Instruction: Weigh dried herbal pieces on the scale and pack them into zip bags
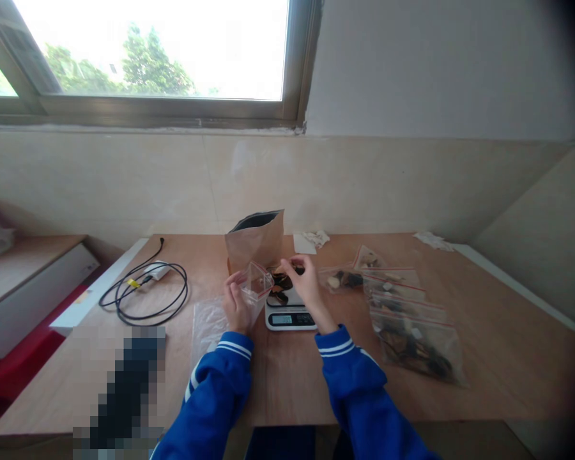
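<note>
My left hand (pixel 237 303) is closed on a clear zip bag (pixel 257 281) with a red seal line, its mouth turned towards the scale. My right hand (pixel 305 284) is over the white digital scale (pixel 291 321), thumb and fingers pinched on a dark brown dried piece. More dark, curled dried pieces (pixel 278 291) lie on the scale, partly covered by my right hand. The lit display shows digits too small to read surely. Just behind stands an upright brown paper pouch (pixel 256 243) with its top open.
Several filled clear zip bags (pixel 416 348) lie to the right of the scale. Flat clear plastic bags (pixel 206 322) lie under my left forearm. A coiled black cable (pixel 119 306) with a white adapter (pixel 156 271) is at the left. Crumpled tissue (pixel 319 238) lies at the back edge.
</note>
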Tool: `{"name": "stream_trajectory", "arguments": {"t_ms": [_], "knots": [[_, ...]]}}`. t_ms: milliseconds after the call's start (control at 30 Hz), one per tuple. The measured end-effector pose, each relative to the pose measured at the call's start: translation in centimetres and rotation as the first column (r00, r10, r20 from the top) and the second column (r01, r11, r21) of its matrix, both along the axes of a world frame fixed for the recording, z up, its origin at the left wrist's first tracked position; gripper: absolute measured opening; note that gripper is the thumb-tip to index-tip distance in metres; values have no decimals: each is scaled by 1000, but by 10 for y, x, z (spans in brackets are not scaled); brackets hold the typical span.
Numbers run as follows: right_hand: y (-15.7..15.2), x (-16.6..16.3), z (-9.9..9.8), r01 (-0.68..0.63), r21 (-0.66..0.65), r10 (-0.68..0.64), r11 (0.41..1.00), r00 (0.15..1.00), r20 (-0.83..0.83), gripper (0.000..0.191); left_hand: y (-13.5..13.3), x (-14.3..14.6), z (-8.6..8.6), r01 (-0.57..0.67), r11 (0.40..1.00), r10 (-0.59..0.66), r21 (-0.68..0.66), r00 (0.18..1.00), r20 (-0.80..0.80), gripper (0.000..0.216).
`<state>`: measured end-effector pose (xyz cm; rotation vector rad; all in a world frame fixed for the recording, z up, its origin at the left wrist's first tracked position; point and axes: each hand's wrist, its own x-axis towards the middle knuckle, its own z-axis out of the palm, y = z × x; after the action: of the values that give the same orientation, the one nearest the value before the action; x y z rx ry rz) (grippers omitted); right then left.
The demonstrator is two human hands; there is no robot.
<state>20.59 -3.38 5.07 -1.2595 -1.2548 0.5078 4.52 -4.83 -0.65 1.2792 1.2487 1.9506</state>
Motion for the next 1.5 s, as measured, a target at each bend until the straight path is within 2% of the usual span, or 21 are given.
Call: {"name": "stream_trajectory", "arguments": {"t_ms": [133, 267, 467, 667, 833, 1000, 1067, 1133, 1200, 1267, 1367, 1500], "knots": [[-4, -27, 25, -162, 29, 161, 986, 986, 32, 33, -1, 0, -1, 27, 1000, -27, 1, 1000, 0, 45], [-11, -39, 35, -251, -1, 250, 968, 963, 98, 21, -2, 0, 0, 23, 1000, -23, 16, 1000, -9, 44], [-7, -47, 26, -250, 10, 248, 968, 966, 72, 20, -4, 1, 1, 24, 1000, -23, 21, 1000, -20, 43], [2, -61, 12, -236, 60, 233, 970, 971, 59, 24, -2, 1, -1, 48, 997, -51, 53, 998, 39, 42], [-9, -60, 11, -358, 114, 344, 927, 930, 127, 15, -1, 0, 0, 54, 997, -58, 60, 996, 65, 43], [-24, -47, 18, -541, 22, 534, 841, 835, 131, 19, -2, 2, 4, 14, 998, -22, 59, 991, 129, 42], [-26, -37, 16, -479, 48, 473, 876, 875, 98, 21, -2, 2, 5, 1, 998, -9, 55, 989, 148, 42], [-24, -25, 8, -315, 96, 305, 944, 946, 108, 21, -2, 2, 7, -21, 999, 14, 50, 990, 141, 43], [-20, -13, -5, -187, 113, 164, 976, 969, 187, 20, -2, 2, 7, -46, 998, 40, 44, 991, 128, 44], [-17, -5, -20, -176, 99, 134, 979, 933, 334, 22, -1, 1, 8, -67, 997, 61, 45, 990, 128, 44], [-17, -2, -37, -246, 20, 195, 969, 816, 544, 28, 0, 0, 7, -75, 996, 67, 53, 987, 145, 43], [-20, -3, -46, -215, -85, 213, 973, 693, 689, 33, 0, -1, 6, -77, 995, 68, 60, 988, 137, 43]]}}
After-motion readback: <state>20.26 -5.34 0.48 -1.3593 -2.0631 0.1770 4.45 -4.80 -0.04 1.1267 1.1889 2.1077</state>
